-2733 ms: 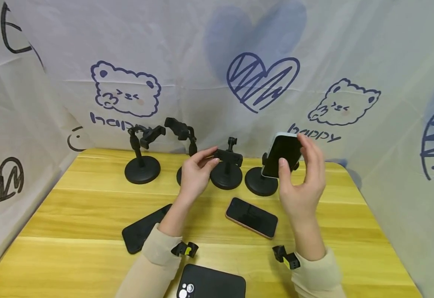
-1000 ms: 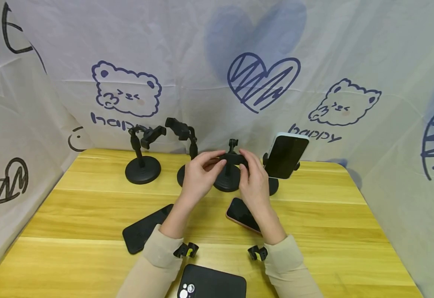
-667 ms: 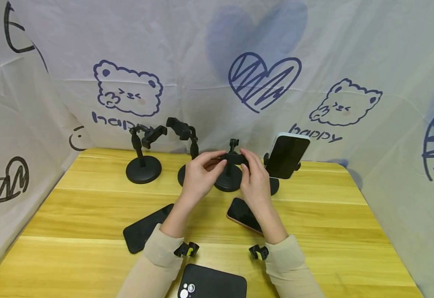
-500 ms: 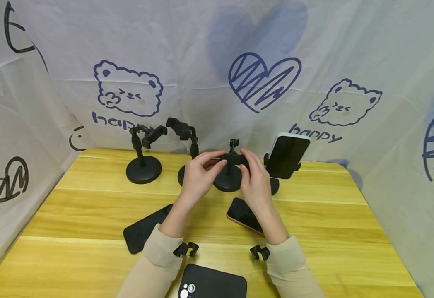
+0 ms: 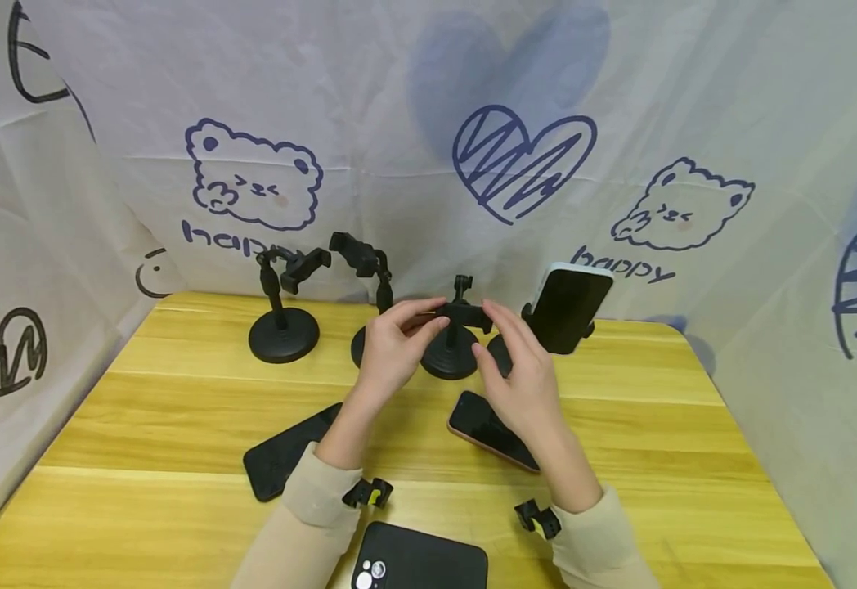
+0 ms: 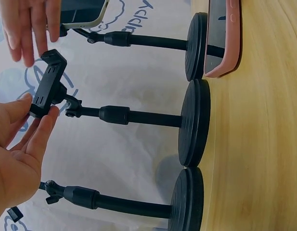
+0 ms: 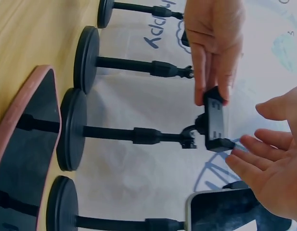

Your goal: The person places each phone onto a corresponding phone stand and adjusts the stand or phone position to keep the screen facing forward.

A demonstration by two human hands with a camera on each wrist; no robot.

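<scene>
My left hand pinches the left end of a black phone clamp between thumb and fingers. This clamp tops the third phone stand and has no phone in it. At its other end my right hand is spread, thumb apart from the clamp. In the right wrist view the fingertips of the right hand lie close to the clamp's lower end; whether they touch I cannot tell. A pale-edged phone sits tilted in the rightmost stand's clamp.
Two more black stands with phoneless clamps are on the left. A pink-edged phone lies below the right hand. A dark phone lies partly under the left forearm, and a black-backed phone lies at the table's near edge.
The right hand left the mounted phone, came to the clamp and gripped its right end. It has now loosened and drawn back slightly rightward. The left hand keeps its pinch.
</scene>
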